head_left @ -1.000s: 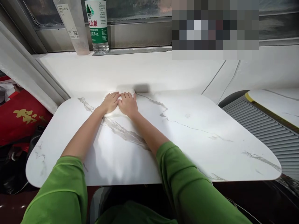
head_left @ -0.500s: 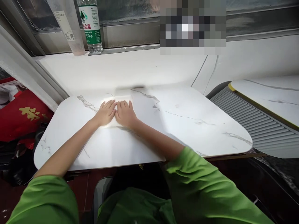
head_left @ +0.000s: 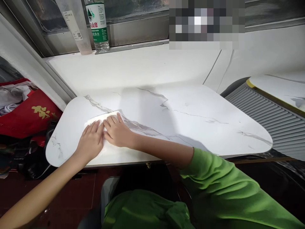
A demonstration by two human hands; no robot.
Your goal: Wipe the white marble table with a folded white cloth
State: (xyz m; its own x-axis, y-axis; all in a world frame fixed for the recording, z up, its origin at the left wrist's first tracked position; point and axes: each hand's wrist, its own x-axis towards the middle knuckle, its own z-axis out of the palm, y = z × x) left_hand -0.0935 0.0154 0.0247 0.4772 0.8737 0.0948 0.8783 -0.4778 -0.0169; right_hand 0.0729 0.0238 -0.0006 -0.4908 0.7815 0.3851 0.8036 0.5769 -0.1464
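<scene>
Both of my hands lie flat, side by side, on a white cloth [head_left: 103, 116] spread on the marbled white tabletop [head_left: 152, 109]. My left hand [head_left: 91, 140] covers the cloth's left part with its fingers stretched out. Over the right part rests my right hand [head_left: 118, 131], fingers stretched and slightly spread, its thumb side touching or nearly touching the left hand. The cloth's far edge shows beyond my fingertips; much of the rest is hidden under the hands. Whether it is cloth or a paper wipe I cannot tell for certain.
On the window ledge stand a water bottle [head_left: 99, 27] with a green label and a tall translucent cup [head_left: 77, 30]. A red bag [head_left: 30, 111] sits left of the table. At the right are a grey ribbed panel [head_left: 267, 117] and another white tabletop [head_left: 286, 89].
Both hands and the white cloth have slid across the tabletop towards me and to the left. The cloth now lies at an angle. The camera view has shifted a little.
</scene>
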